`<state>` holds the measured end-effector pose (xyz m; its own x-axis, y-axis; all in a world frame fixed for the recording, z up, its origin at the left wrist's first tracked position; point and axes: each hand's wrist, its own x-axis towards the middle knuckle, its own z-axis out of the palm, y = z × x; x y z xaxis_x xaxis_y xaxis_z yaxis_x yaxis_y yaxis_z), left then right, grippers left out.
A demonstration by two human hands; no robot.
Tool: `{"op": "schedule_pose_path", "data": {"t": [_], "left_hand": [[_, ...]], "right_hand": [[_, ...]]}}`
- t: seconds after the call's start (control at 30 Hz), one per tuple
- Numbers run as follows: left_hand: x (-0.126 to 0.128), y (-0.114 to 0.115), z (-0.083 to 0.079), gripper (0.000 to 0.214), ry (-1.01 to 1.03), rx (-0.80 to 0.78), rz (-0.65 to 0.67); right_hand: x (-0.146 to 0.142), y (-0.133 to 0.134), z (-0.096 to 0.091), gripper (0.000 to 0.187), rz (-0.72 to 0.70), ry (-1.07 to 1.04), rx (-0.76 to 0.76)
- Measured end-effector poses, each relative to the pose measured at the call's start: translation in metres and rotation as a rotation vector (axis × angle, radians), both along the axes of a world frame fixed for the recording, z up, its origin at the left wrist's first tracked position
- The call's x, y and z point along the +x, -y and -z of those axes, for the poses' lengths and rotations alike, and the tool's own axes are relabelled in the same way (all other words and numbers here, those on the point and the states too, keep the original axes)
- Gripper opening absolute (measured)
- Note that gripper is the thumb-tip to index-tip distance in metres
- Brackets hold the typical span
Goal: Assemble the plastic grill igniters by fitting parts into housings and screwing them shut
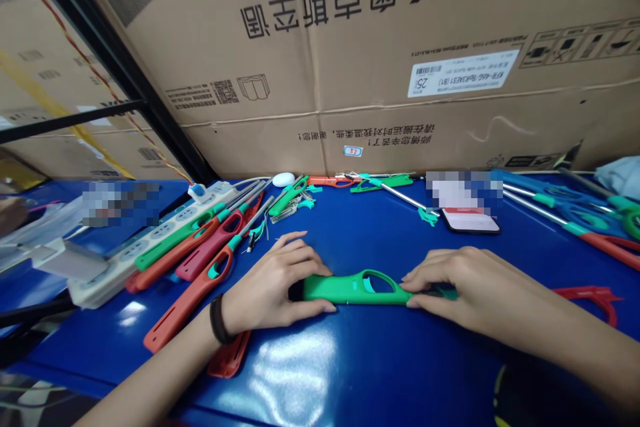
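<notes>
Between my two hands a green long-neck lighter point(345, 289) lies sideways just over the blue table. My left hand point(277, 283), a dark band at its wrist, grips the handle end between thumb and fingers. With thumb and fingertips my right hand point(450, 280) pinches the narrow end beyond the trigger loop. A teal trigger point(369, 285) shows inside that loop. My right hand covers most of the lighter's neck. Below my left wrist is a red lighter shell half point(230, 355). Another red plastic shell piece point(595, 297) sits behind my right forearm.
Several red and green lighters point(193, 297) rest by a white power strip point(165, 230) on the left. Loose metal and teal parts point(295, 203) lie farther back. A phone point(470, 220) and more lighters point(607, 243) are at right. A large cardboard box point(350, 73) stands behind the table point(370, 367).
</notes>
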<state>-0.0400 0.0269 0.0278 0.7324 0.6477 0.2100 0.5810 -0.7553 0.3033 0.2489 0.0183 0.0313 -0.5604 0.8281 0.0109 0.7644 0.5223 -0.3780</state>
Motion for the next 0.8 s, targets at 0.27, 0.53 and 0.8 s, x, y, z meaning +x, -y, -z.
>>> {"op": "schedule_pose_path", "data": {"t": [0.27,0.53,0.8], "left_hand": [[0.001,0.0,0.002,0.037,0.019,-0.038,-0.042],[0.007,-0.001,-0.002,0.036,0.025,-0.208,-0.142],[0.004,0.002,0.0,0.038,-0.1,-0.025,-0.076]], "right_hand": [[0.001,0.001,0.002,0.013,-0.043,-0.022,0.038],[-0.007,0.0,-0.004,0.011,-0.093,0.067,0.044],[-0.012,0.004,-0.007,0.012,-0.076,0.171,0.072]]}}
